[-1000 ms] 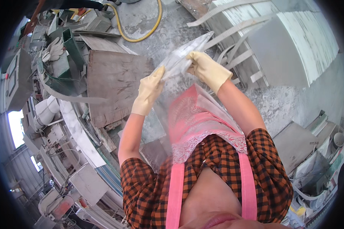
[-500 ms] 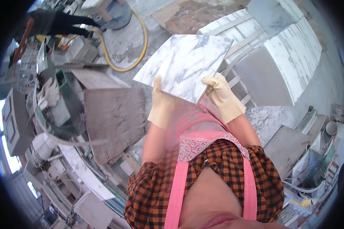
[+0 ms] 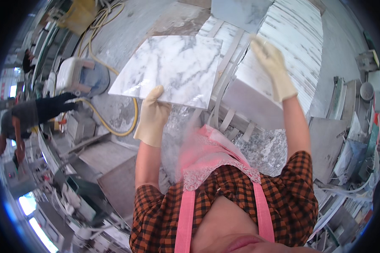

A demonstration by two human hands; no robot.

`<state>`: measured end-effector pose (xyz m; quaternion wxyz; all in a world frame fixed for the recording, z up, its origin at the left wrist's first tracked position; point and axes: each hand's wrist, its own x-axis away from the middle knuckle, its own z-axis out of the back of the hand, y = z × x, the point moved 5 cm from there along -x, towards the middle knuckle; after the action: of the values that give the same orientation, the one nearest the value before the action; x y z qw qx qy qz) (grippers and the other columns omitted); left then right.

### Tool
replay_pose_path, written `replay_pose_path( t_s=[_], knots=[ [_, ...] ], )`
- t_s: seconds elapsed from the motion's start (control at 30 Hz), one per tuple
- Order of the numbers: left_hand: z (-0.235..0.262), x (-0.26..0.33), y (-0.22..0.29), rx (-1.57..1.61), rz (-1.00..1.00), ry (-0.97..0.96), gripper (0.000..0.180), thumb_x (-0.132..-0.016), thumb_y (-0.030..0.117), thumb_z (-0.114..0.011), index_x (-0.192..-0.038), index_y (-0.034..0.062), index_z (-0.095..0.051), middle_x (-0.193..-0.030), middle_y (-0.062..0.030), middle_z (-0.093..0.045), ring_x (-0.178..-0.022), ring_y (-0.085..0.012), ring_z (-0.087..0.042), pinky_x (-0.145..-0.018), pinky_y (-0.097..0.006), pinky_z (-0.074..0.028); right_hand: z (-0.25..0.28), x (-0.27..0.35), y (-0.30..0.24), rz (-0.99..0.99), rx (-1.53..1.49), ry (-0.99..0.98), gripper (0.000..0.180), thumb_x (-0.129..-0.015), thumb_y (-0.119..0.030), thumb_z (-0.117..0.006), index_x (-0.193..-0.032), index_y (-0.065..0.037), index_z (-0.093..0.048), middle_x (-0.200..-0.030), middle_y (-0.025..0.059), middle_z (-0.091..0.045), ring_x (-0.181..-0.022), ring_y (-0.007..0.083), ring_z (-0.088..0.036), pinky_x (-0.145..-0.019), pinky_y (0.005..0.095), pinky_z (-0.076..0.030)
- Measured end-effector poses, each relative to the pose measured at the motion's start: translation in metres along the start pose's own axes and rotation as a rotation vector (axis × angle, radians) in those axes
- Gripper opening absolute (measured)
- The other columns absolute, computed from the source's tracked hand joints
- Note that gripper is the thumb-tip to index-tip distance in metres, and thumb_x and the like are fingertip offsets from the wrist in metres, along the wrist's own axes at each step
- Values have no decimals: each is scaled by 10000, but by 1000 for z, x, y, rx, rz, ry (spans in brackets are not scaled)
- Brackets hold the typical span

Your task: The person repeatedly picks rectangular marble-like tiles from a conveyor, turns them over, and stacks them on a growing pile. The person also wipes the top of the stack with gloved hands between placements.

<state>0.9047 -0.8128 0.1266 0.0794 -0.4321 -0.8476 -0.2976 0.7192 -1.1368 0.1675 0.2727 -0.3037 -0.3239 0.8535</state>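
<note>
While your left hand [image 3: 153,114] pinches the near edge of the white marble tile [image 3: 169,69], thumb on top and fingers hidden, the tile sticks out ahead of it, its longer way running left to right. Your right hand [image 3: 273,65], farther off, has let go since the earlier frame; it looks loose and empty over the white slabs [image 3: 297,40], though I can't tell if it touches.

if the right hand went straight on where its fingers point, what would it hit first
Probably the pale grey slab at the picture's top; depth is unclear, so the right hand could brush the white tile stack first.
</note>
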Motion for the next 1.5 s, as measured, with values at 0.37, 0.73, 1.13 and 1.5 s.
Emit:
replay_pose_path(
  t_s=[0.37, 0.73, 1.13, 1.5],
  knots=[
    [-64, -295, -107, -241, 315, -26, 300, -931, 7, -581, -1219, -68, -547, -1233, -174, -628, -1114, -284, -639, -969, -363, -545, 45, -73, 137, -137, 766, 129, 468, -957, -345, -524, -1354, -98, -550, -1387, 107, -539, -1247, 267, -479, -1025, 436, -320],
    [-94, -378, -189, -210, 322, -43, 265, -968, 27, -553, -1178, -134, -548, -1197, -221, -606, -1089, -310, -643, -956, -403, -567, 46, -78, 128, -173, 792, 106, 505, -962, -356, -520, -1375, -67, -532, -1459, 143, -493, -1338, 306, -413, -1090, 483, -273],
    [-135, -416, -192, -560, 274, -469, 476, -1005, 180, -582, -1362, -89, -419, -1345, -205, -555, -1132, -281, -624, -1030, -377, -484, 43, -79, 136, -217, 785, 64, 538, -972, -357, -507, -1431, -77, -491, -1493, 153, -461, -1386, 331, -371, -1136, 536, -224],
    [-164, -512, -176, -1041, -47, -278, 455, -917, 252, -597, -1278, -26, -600, -1180, -127, -663, -1026, -201, -637, -778, -295, -483, 45, -82, 133, -298, 735, 2, 542, -987, -317, -502, -1477, -92, -442, -1525, 172, -415, -1436, 366, -315, -1177, 550, -156]
  ],
)
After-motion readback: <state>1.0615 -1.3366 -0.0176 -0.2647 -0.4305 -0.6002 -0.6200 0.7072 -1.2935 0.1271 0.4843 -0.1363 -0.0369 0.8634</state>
